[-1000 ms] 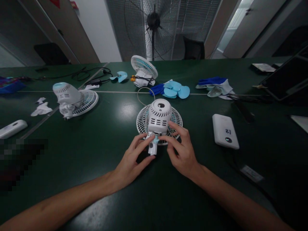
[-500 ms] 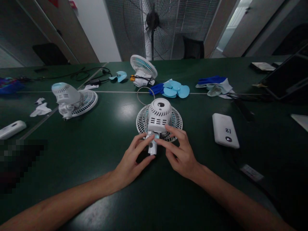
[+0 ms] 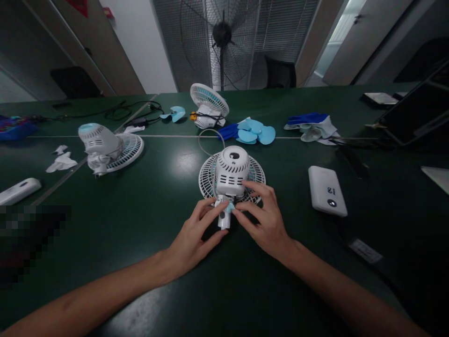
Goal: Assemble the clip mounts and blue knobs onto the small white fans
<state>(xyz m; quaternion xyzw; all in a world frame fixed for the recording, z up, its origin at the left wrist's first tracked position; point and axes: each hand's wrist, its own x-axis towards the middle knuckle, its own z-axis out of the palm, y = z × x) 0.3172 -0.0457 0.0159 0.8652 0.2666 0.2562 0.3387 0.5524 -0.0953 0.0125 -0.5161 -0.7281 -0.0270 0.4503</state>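
A small white fan (image 3: 231, 171) lies grille down on the green table in front of me, its vented motor housing facing up. From the housing a white neck piece (image 3: 223, 222) points toward me. Fingers and thumb of my left hand (image 3: 191, 239) are closed around that neck from the left. A small light-blue knob (image 3: 230, 207) sits at the neck's joint, and my right hand (image 3: 270, 224) pinches it between thumb and a finger. The right index finger rests against the lower side of the housing. Fingertips partly hide the knob.
Another white fan (image 3: 101, 145) lies at the left, and a third fan (image 3: 210, 105) stands at the back. Light-blue fan blades (image 3: 256, 132) lie behind my fan near blue-and-white gloves (image 3: 312, 124). A white power bank (image 3: 327, 191) marked 18 is at the right.
My right thumb and finger have closed on the light-blue knob, which now shows turned outward. The left hand keeps its hold on the neck. The view has shifted slightly.
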